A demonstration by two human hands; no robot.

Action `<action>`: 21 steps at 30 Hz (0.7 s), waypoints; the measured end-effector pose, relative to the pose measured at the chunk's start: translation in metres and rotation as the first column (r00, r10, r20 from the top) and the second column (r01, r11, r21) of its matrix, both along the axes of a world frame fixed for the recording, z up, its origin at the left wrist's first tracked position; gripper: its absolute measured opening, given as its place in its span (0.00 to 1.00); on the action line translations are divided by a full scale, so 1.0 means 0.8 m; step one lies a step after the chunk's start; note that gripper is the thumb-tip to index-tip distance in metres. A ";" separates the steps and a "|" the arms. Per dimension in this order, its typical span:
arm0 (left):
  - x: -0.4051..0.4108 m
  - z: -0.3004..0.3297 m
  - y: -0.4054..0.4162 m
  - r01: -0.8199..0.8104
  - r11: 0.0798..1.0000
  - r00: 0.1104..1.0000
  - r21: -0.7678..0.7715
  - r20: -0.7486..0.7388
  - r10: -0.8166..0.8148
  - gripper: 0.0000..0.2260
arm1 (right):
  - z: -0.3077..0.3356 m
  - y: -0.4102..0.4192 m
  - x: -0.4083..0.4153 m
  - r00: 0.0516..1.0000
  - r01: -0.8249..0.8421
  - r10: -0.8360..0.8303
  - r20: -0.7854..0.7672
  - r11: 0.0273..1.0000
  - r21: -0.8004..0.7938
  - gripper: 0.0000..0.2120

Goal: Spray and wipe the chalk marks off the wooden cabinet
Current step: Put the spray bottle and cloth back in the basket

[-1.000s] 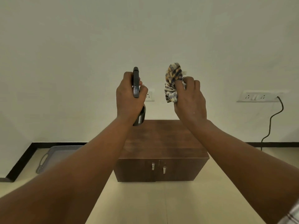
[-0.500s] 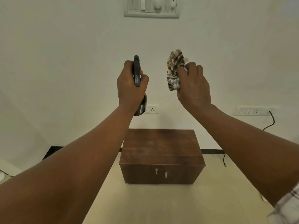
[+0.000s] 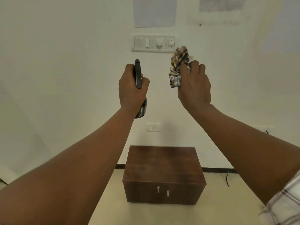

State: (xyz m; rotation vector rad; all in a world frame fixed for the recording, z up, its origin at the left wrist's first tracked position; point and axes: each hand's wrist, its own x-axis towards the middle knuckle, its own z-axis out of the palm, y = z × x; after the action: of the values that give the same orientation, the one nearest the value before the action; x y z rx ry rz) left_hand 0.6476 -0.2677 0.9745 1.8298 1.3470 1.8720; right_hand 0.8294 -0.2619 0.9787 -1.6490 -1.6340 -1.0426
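Note:
A low dark wooden cabinet (image 3: 164, 166) with two small metal door handles stands on the floor against the wall, below and beyond my raised arms. My left hand (image 3: 132, 88) grips a dark spray bottle (image 3: 141, 109), its black spray head sticking up above my fingers. My right hand (image 3: 194, 86) holds a bunched checked cloth (image 3: 178, 62) at the same height. Both hands are held up in front of the wall, well above the cabinet. No chalk marks show clearly on the cabinet top from here.
A white switch panel (image 3: 153, 43) is on the wall behind my hands, with papers (image 3: 155, 12) pinned above it. A wall socket (image 3: 153, 127) sits above the cabinet. A black cable (image 3: 227, 178) hangs at the right near the skirting.
The view has tilted up and pulled back: the cabinet looks lower and smaller, and the switch panel and papers have come into sight. Both hands keep their grips.

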 end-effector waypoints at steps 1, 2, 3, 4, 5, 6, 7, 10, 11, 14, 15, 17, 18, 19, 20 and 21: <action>-0.002 0.016 -0.001 -0.001 1.000 1.000 0.013 0.002 0.001 0.06 | 0.016 -0.001 -0.004 1.000 0.006 -0.006 -0.008 1.000 0.015 0.23; -0.003 0.029 -0.002 -0.005 1.000 1.000 0.022 0.001 0.005 0.06 | 0.030 -0.003 -0.008 1.000 0.004 -0.003 -0.020 1.000 0.025 0.23; -0.004 0.041 -0.002 -0.011 1.000 1.000 0.028 0.004 0.011 0.06 | 0.042 -0.003 -0.012 0.999 -0.003 0.004 -0.034 0.999 0.034 0.23; -0.007 0.054 -0.003 -0.020 0.999 1.000 0.037 0.011 0.020 0.06 | 0.054 -0.005 -0.017 0.999 -0.018 0.020 -0.044 0.999 0.043 0.23; -0.008 0.064 -0.004 -0.029 0.999 0.999 0.043 0.015 0.029 0.06 | 0.063 -0.006 -0.019 0.998 -0.033 0.036 -0.053 0.998 0.049 0.23; -0.011 0.075 -0.005 -0.038 0.998 0.999 0.051 0.018 0.037 0.06 | 0.071 -0.007 -0.023 0.997 -0.044 0.048 -0.061 0.997 0.063 0.23; -0.015 0.085 -0.005 -0.045 0.997 0.999 0.060 0.018 0.044 0.06 | 0.078 -0.008 -0.026 0.996 -0.054 0.059 -0.068 0.996 0.071 0.24; -0.023 0.101 -0.004 -0.043 0.996 0.999 0.075 0.022 0.042 0.06 | 0.086 -0.004 -0.030 0.993 -0.067 0.076 -0.092 0.993 0.093 0.27; -0.027 0.105 -0.002 -0.047 0.996 0.999 0.078 0.023 0.046 0.05 | 0.088 -0.001 -0.033 0.992 -0.071 0.081 -0.094 0.992 0.104 0.29; -0.037 0.108 0.007 -0.074 0.994 0.997 0.075 0.036 0.071 0.06 | 0.090 0.005 -0.038 0.990 -0.077 0.091 -0.110 0.988 0.131 0.34; -0.039 0.108 0.011 -0.082 0.994 0.996 0.070 0.044 0.079 0.06 | 0.091 0.007 -0.039 0.990 -0.072 0.087 -0.111 0.988 0.137 0.34; -0.045 0.106 0.021 -0.100 0.993 0.994 0.057 0.054 0.097 0.06 | 0.090 0.014 -0.044 0.991 -0.062 0.077 -0.109 0.989 0.132 0.34; -0.048 0.104 0.025 -0.104 0.993 0.993 0.053 0.055 0.101 0.06 | 0.089 0.017 -0.046 0.991 -0.063 0.077 -0.106 0.989 0.130 0.34; -0.051 0.102 0.029 -0.105 0.993 0.993 0.051 0.054 0.103 0.06 | 0.087 0.022 -0.049 0.992 -0.064 0.077 -0.100 0.990 0.129 0.33; -0.054 0.100 0.033 -0.103 0.993 0.993 0.050 0.053 0.101 0.07 | 0.086 0.027 -0.051 0.993 -0.063 0.076 -0.095 0.990 0.127 0.33; -0.058 0.098 0.036 -0.100 0.994 0.994 0.043 0.055 0.098 0.08 | 0.083 0.032 -0.056 0.993 -0.063 0.074 -0.092 0.990 0.123 0.33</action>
State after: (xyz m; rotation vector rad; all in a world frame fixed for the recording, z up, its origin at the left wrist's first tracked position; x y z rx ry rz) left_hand 0.6012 -0.2388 1.0533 1.7514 1.4126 2.0021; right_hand 0.7846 -0.2361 1.0454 -1.5300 -1.5245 -0.9916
